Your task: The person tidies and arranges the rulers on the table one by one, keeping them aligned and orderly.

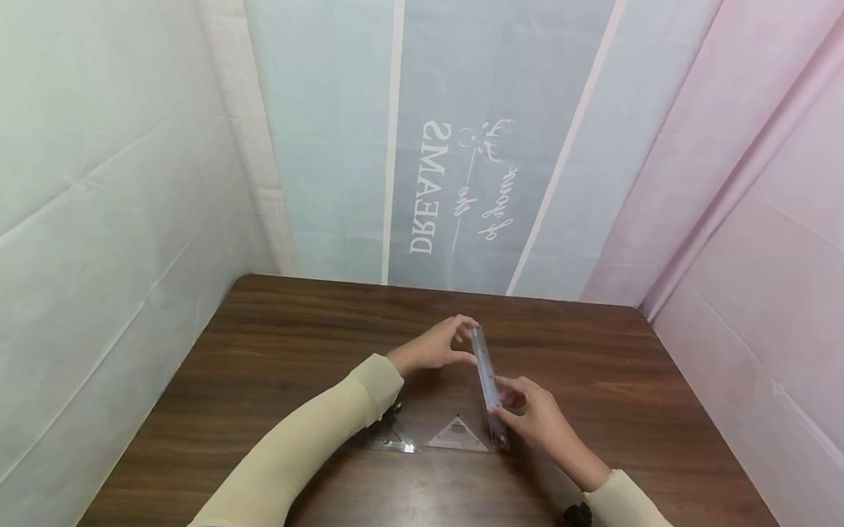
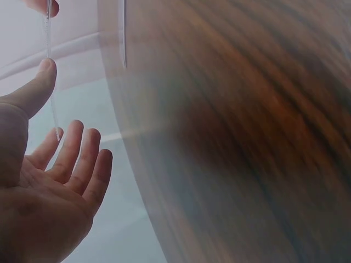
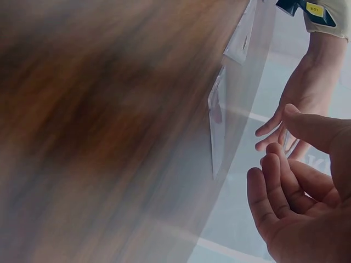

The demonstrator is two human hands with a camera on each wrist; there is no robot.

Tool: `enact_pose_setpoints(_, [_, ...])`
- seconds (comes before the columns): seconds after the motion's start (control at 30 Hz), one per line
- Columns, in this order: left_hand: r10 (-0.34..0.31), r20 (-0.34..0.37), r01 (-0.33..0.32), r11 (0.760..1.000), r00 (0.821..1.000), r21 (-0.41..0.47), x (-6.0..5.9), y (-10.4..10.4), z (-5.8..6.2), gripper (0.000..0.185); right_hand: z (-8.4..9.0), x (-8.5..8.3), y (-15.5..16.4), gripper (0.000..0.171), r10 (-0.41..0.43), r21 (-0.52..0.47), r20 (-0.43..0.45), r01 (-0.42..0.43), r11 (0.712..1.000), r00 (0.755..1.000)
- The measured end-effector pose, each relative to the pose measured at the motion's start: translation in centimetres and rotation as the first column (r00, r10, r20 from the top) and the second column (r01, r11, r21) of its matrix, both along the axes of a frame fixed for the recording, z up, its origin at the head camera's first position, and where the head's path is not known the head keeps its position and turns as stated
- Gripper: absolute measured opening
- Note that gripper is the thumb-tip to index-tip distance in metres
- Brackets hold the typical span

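A clear plastic ruler (image 1: 486, 368) is held raised and slanted above the table, seen nearly edge-on in the left wrist view. My left hand (image 1: 434, 346) holds its far end with thumb and index finger; the other fingers are extended in the left wrist view. Lower on the ruler, my right hand (image 1: 532, 414) pinches it between thumb and fingers. Below lies a clear set square (image 1: 457, 437), flat on the wood. Another clear flat piece (image 1: 398, 441), perhaps also a set square, is partly hidden by the left sleeve. Near the right hand, the clear part (image 1: 499, 439) cannot be told apart from the ruler's end.
The brown wood-grain table (image 1: 300, 320) has rounded far corners. A curtain (image 1: 336, 127) with mirrored lettering hangs behind it, and pale cloth walls (image 1: 103, 192) stand at both sides. Dark devices sit at both wrists, the right one (image 1: 578, 516) below its sleeve.
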State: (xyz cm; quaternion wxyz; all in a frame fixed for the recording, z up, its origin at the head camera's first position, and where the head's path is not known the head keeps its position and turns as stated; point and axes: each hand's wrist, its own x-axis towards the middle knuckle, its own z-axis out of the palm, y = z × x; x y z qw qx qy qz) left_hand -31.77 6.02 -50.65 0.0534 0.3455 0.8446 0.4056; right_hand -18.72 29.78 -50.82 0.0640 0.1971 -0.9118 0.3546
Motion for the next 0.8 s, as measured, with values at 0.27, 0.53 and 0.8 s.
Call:
enact_pose_setpoints(0.27, [0.019,-0.029,-0.022,0.996,0.999,-0.082,1.1,1.8,0.1,0.069,-0.4,1.2,1.6,0.048,-0.001,0.027,-0.012,0.002,1.000,1.000])
enact_pose_setpoints(0.53, [0.014,-0.021,-0.018,0.986,1.000,-0.164,1.7,3.6,0.0,0.067,-0.8,2.2,3.4,0.050,-0.021,0.039,-0.005,0.021,0.999,1.000])
enact_pose_setpoints(0.8, [0.032,-0.024,-0.037,0.971,0.999,-0.236,1.9,4.8,-0.3,0.068,-1.2,2.5,4.1,0.048,-0.010,0.019,-0.004,0.010,1.000,1.000])
